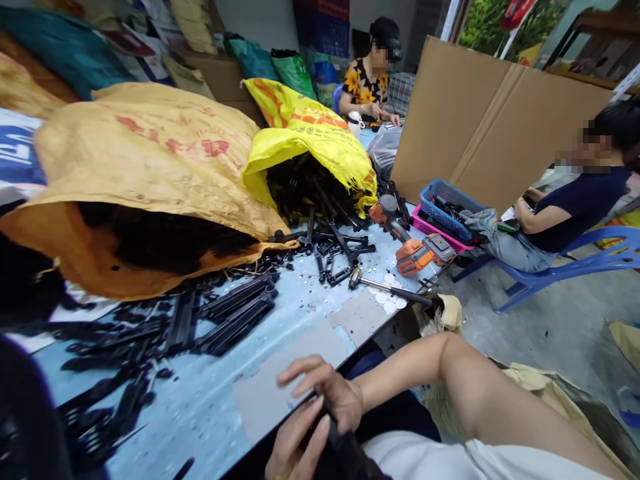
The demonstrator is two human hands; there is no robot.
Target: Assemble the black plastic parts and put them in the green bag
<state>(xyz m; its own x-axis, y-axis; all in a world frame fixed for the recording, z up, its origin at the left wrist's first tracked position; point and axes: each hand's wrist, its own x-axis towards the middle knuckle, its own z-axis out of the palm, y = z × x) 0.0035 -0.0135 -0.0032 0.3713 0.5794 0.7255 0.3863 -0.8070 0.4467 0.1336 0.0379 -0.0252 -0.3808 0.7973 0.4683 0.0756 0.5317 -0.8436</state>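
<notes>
Close to my body, at the table's front edge, my right hand (333,395) and my left hand (299,441) come together around a slim black part (317,415). Fingers of both hands press against it. Most of the part is covered by them, and its lower end merges with dark material below, so its full shape is hidden. Just beyond my hands lies a worn grey cardboard sheet (265,393) on the blue table (200,407). To the left are long black plastic pieces (237,313) in a loose pile.
An orange sack (165,147) and a yellow sack (320,147) spill black parts. A hammer (390,288), orange cordless tool (417,257) and blue basket (445,207) lie to the right. A cardboard panel (480,120) stands behind. Two people sit nearby, one by a blue chair (575,267).
</notes>
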